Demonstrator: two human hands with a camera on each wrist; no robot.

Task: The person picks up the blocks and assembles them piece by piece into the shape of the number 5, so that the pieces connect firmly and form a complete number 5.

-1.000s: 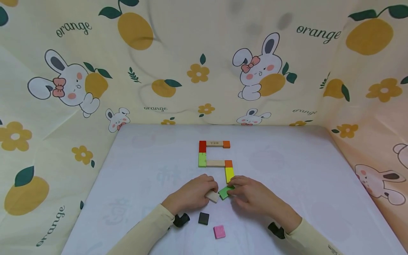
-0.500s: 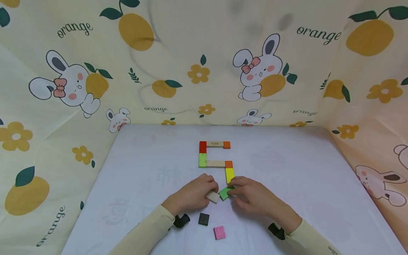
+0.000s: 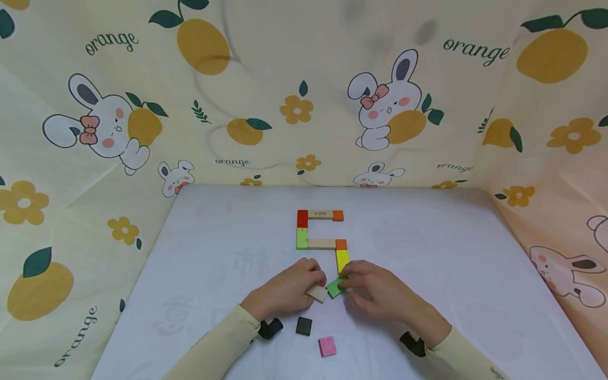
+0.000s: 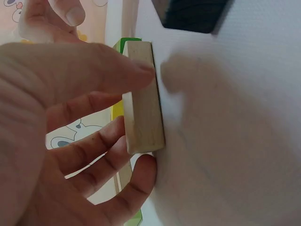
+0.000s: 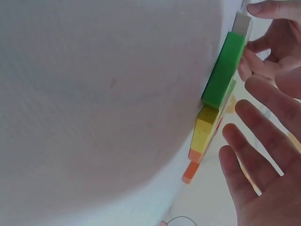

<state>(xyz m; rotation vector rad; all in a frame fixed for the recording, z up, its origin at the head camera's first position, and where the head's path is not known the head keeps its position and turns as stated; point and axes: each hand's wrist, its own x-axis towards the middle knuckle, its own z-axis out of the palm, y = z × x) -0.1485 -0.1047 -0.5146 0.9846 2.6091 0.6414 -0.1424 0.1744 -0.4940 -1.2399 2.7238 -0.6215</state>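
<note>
With its thumb and fingers, my left hand [image 3: 291, 285] pinches a plain wooden block [image 3: 316, 292], which lies flat and slanted; in the left wrist view the thumb crosses the block's face [image 4: 143, 113]. A green block [image 3: 334, 287] lies at a slant, one end close to the wooden block and the other by the yellow block [image 3: 342, 259]. My right hand [image 3: 375, 289] is at the green block, its fingers spread and slightly bent in the right wrist view. The index fingertip is near the yellow block's lower end. From the head view, I cannot tell exactly what it touches.
Beyond the hands, a bent line of blocks holds a red block [image 3: 302, 218], a light green block [image 3: 302, 238], wooden bars [image 3: 321, 244] and orange blocks [image 3: 338, 215]. Nearer me lie a black block [image 3: 304, 326] and a pink block [image 3: 327, 346]. A printed cloth [image 3: 266, 63] hangs behind the table.
</note>
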